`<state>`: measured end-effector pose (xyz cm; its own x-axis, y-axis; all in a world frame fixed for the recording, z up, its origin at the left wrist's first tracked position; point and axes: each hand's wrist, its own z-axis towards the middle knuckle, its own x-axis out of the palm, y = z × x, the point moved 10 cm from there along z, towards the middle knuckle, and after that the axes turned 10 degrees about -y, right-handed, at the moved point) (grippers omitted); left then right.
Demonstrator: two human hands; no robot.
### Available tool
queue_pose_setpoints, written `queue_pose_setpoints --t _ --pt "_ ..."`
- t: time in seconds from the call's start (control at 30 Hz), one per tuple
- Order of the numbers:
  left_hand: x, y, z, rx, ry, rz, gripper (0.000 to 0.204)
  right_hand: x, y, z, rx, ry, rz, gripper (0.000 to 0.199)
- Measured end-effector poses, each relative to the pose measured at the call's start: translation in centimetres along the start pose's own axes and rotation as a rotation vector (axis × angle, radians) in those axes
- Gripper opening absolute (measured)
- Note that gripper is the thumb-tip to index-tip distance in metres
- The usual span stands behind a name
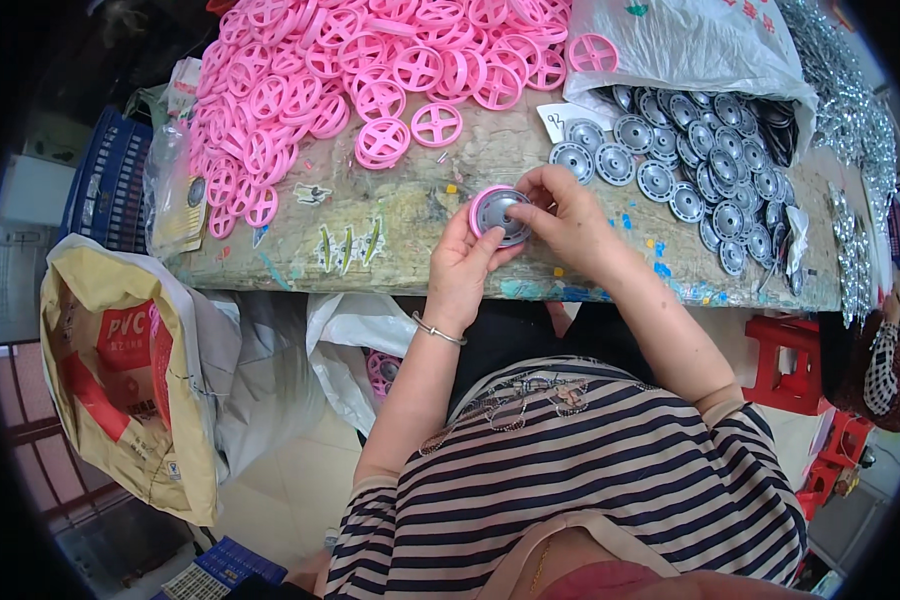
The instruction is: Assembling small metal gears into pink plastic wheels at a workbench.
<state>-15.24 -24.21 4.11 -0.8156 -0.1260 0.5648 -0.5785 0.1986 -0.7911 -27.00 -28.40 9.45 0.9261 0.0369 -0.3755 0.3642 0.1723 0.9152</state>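
Just above the table's near edge, my left hand [464,260] grips a pink plastic wheel ring with a silver-grey hubcap disc [494,212] lying in it, the thumb on the disc's lower edge. My right hand [574,222] has its fingers closed at the right side of the same piece, the thumb on the disc's face. Whether the disc is fully seated in the ring cannot be made out. A big heap of pink four-spoked wheel rings [417,67] covers the far left and middle of the table. Many loose grey hubcap discs [656,180] lie to the right.
A white plastic bag [695,45] lies open behind the discs. Silver tinsel [852,115] hangs along the right table end. Below the worn wooden table [410,225] stand an open woven sack [210,400] and a white bag [345,345] holding wheel pieces. A red stool [782,365] stands at right.
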Motion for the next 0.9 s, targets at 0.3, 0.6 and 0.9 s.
queue_pose_setpoints --t 0.3,0.6,0.9 --pt "-0.5 0.2 -0.1 -0.024 0.026 0.028 0.039 1.9 -1.4 -0.5 0.154 0.188 -0.014 0.032" --pt "-0.4 -0.1 -0.3 0.033 -0.006 0.061 0.036 1.9 -0.9 -0.8 0.057 0.085 -0.047 0.026" --pt "-2.8 -1.3 -2.7 0.116 -0.202 0.277 0.032 2.5 0.1 -1.6 -0.022 0.118 -0.027 0.036"
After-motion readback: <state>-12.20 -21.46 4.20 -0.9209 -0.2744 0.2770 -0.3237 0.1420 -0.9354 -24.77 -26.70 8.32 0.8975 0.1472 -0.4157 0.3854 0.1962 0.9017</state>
